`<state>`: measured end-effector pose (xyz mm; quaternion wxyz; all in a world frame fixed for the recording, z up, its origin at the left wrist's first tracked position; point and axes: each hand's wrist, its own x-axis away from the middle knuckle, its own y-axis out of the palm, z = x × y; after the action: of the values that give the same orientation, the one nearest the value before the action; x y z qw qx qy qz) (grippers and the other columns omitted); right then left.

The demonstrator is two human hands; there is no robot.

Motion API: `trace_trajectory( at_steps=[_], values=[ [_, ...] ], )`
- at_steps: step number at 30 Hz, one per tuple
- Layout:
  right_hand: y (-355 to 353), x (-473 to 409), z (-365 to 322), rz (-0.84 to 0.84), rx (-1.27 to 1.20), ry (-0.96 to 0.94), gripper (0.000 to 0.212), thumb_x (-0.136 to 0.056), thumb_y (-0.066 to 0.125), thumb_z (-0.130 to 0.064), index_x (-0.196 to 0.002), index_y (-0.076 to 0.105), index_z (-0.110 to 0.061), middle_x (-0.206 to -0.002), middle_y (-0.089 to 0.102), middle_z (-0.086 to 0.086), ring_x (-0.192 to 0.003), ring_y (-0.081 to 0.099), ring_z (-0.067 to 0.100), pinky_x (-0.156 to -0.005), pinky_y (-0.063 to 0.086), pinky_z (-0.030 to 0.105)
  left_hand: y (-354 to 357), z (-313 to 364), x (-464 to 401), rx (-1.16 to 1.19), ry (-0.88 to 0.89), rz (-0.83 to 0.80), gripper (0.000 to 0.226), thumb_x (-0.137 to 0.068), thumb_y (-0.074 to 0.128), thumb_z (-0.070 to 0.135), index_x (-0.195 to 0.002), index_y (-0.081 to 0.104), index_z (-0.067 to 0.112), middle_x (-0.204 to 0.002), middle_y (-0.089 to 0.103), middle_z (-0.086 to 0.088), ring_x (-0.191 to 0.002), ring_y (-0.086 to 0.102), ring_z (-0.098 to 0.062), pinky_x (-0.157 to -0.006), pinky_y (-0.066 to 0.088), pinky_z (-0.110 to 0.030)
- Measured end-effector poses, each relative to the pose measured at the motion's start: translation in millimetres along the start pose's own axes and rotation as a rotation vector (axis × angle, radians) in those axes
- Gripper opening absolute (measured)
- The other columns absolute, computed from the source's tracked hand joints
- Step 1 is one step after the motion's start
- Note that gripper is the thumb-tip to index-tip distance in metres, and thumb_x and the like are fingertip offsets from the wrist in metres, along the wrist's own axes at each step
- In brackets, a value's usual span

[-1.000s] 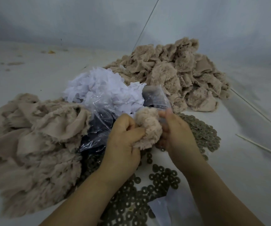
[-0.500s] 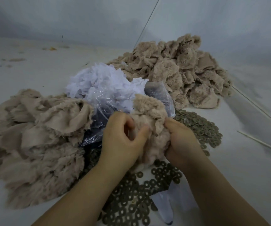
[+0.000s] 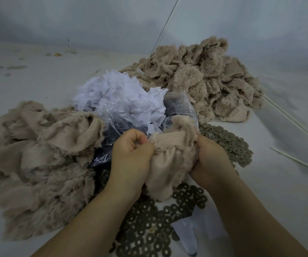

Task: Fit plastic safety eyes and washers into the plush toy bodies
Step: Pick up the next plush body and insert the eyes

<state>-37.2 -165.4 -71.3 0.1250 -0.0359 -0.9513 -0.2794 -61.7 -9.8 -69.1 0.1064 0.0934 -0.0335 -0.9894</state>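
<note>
Olive-grey washers [image 3: 155,229] lie scattered under my wrists on the white table [image 3: 279,182]. Above them my left hand [image 3: 131,160] and right hand [image 3: 210,160] both clutch one beige plush body [image 3: 170,162], fingers curled into its fabric (backing side up). Beyond: a clear bag [image 3: 123,115], white scraps [image 3: 116,93], then plush piles left [image 3: 34,158] and far right [image 3: 205,80].

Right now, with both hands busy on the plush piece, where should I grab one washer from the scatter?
Take a lone washer at the scatter's near edge, from above, pinching across its rim. It lies flat and apart on the table, unlike the overlapping heap further right.
</note>
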Motion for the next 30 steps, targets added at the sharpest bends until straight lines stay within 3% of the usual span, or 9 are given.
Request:
trace_trajectory(
  at_steps=[7, 9, 13, 15, 17, 20, 22, 26, 30],
  values=[
    [1.6, 4.3, -1.4, -0.079, -0.082, 0.075, 0.043, -0.083, 0.06, -0.025, -0.117, 0.07, -0.001, -0.117, 0.069, 0.027, -0.096, 0.073, 0.033, -0.071, 0.061, 0.04, -3.2, 5.4, 1.5, -0.09, 0.072, -0.29, 0.021, -0.069, 0.051, 0.008, -0.05, 0.043, 0.012, -0.046, 0.035, 0.011, -0.045, 0.03, -0.003, -0.044, 0.026, -0.015],
    [1.1, 4.9, -3.4, -0.111, -0.052, 0.051, 0.034, -0.083, 0.06, -0.023, -0.108, 0.074, -0.005, -0.113, 0.067, 0.031, -0.086, 0.075, 0.032, -0.066, 0.062, 0.04, -4.8, 3.3, 1.7, -0.121, 0.164, -0.241, 0.038, -0.077, 0.059, 0.018, -0.049, 0.035, 0.007, -0.046, 0.032, 0.01, -0.046, 0.029, -0.004, -0.045, 0.027, -0.015],
    [-0.7, 6.9, -3.5, -0.239, -0.063, 0.094, 0.048, -0.087, 0.055, -0.033, -0.113, 0.072, 0.003, -0.119, 0.068, 0.027, -0.108, 0.069, 0.039, -0.079, 0.06, 0.044, -3.1, 0.4, 0.0, -0.142, 0.083, -0.16, 0.047, -0.076, 0.079, 0.044, -0.065, 0.046, 0.013, -0.053, 0.043, 0.013, -0.05, 0.04, -0.005, -0.048, 0.038, -0.018],
    [2.0, 10.1, -4.9, -0.327, -0.047, 0.101, 0.057, -0.091, 0.05, -0.047, -0.118, 0.071, -0.001, -0.125, 0.066, 0.024, -0.115, 0.066, 0.037, -0.086, 0.058, 0.043, -0.7, -0.3, 0.4, -0.189, 0.055, -0.175, 0.034, -0.075, 0.083, 0.03, -0.078, 0.052, 0.015, -0.06, 0.054, 0.013, -0.055, 0.051, -0.007, -0.054, 0.048, -0.023],
    [4.1, 12.8, -4.2, -0.387, 0.031, 0.067, 0.064, -0.09, 0.055, -0.055, -0.128, 0.065, -0.004, -0.132, 0.062, 0.025, -0.121, 0.062, 0.037, -0.094, 0.055, 0.045, -0.5, -0.5, -0.3, -0.185, 0.075, -0.154, 0.026, -0.08, 0.081, 0.016, -0.088, 0.057, 0.016, -0.074, 0.067, -0.002, -0.066, 0.064, -0.024, -0.064, 0.057, -0.043],
    [3.3, 9.5, -0.3, -0.269, 0.156, 0.021, 0.038, -0.088, 0.069, -0.025, -0.118, 0.069, -0.002, -0.121, 0.067, 0.027, -0.11, 0.068, 0.04, -0.084, 0.059, 0.044, -2.6, 2.4, -0.1, -0.037, 0.064, -0.135, 0.026, -0.081, 0.072, 0.014, -0.101, 0.055, 0.017, -0.085, 0.069, -0.017, -0.077, 0.065, -0.047, -0.065, 0.054, -0.064],
    [2.6, 7.4, 0.7, -0.216, 0.105, 0.056, 0.029, -0.096, 0.058, -0.019, -0.114, 0.071, 0.001, -0.118, 0.069, 0.027, -0.108, 0.069, 0.04, -0.081, 0.06, 0.044, -4.2, 4.3, -1.1, 0.004, 0.054, -0.094, 0.027, -0.085, 0.066, 0.006, -0.103, 0.055, 0.024, -0.082, 0.065, -0.02, -0.071, 0.06, -0.051, -0.059, 0.051, -0.067],
    [4.0, 9.1, -2.1, -0.208, -0.025, 0.134, 0.04, -0.102, 0.041, -0.02, -0.119, 0.068, 0.003, -0.122, 0.068, 0.024, -0.112, 0.067, 0.037, -0.082, 0.06, 0.044, -7.0, 2.3, -2.4, -0.003, 0.085, 0.012, 0.044, -0.089, 0.056, -0.003, -0.105, 0.054, 0.038, -0.068, 0.056, -0.009, -0.048, 0.047, -0.033, -0.041, 0.042, -0.039],
    [7.7, 13.9, -2.4, -0.237, 0.013, 0.208, 0.054, -0.086, 0.049, -0.028, -0.13, 0.06, 0.0, -0.126, 0.067, 0.021, -0.117, 0.065, 0.034, -0.096, 0.052, 0.046, -7.6, 1.2, -1.1, -0.476, 0.47, 0.163, 0.027, -0.084, 0.063, -0.001, -0.099, 0.055, 0.02, -0.101, 0.046, -0.002, -0.088, 0.046, 0.003, -0.079, 0.037, -0.007]
  ],
)
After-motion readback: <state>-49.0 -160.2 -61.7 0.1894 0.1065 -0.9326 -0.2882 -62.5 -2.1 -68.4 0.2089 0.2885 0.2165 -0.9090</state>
